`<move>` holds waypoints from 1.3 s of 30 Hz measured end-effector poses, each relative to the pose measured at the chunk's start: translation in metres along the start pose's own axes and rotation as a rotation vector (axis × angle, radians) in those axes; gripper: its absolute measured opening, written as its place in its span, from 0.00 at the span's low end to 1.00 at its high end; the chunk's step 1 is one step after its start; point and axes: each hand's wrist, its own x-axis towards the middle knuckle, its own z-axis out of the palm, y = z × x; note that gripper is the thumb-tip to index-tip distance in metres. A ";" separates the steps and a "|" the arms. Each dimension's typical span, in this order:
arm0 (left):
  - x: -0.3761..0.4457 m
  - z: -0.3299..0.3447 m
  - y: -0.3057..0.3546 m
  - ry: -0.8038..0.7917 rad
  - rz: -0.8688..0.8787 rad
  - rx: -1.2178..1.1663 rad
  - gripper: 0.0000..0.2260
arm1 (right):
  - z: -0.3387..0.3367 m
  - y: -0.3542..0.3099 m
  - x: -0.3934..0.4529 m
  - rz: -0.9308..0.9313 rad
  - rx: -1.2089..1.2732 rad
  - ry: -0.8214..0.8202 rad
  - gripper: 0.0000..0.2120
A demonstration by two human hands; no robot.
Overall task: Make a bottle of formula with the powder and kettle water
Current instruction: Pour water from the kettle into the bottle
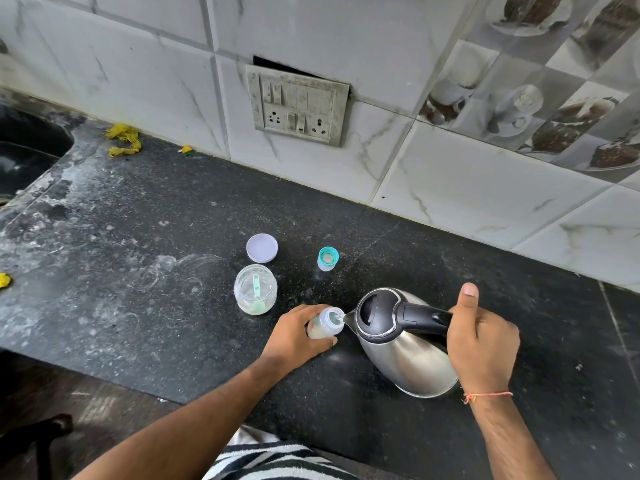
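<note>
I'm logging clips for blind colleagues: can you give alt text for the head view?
The right hand tips a steel kettle, spout at the mouth of a small bottle that the left hand steadies on a dark counter. Behind stand an open jar with a scoop inside, its lid, and the bottle's teal cap.

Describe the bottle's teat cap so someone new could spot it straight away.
Start at the switchboard on the tiled wall and look down to the black counter. The teat cap stands alone there, right of the round white lid. Only it has a teal ring.
</note>
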 end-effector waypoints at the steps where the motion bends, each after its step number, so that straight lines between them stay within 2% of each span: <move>1: 0.000 0.000 0.000 -0.001 -0.001 0.002 0.30 | 0.000 0.000 0.000 -0.001 -0.002 0.001 0.45; 21: -0.004 -0.004 -0.005 0.012 -0.016 0.036 0.28 | 0.000 -0.004 0.003 -0.044 -0.023 0.000 0.47; 39: -0.003 -0.005 -0.007 0.000 -0.026 0.053 0.30 | -0.001 -0.008 0.007 -0.098 -0.067 -0.001 0.44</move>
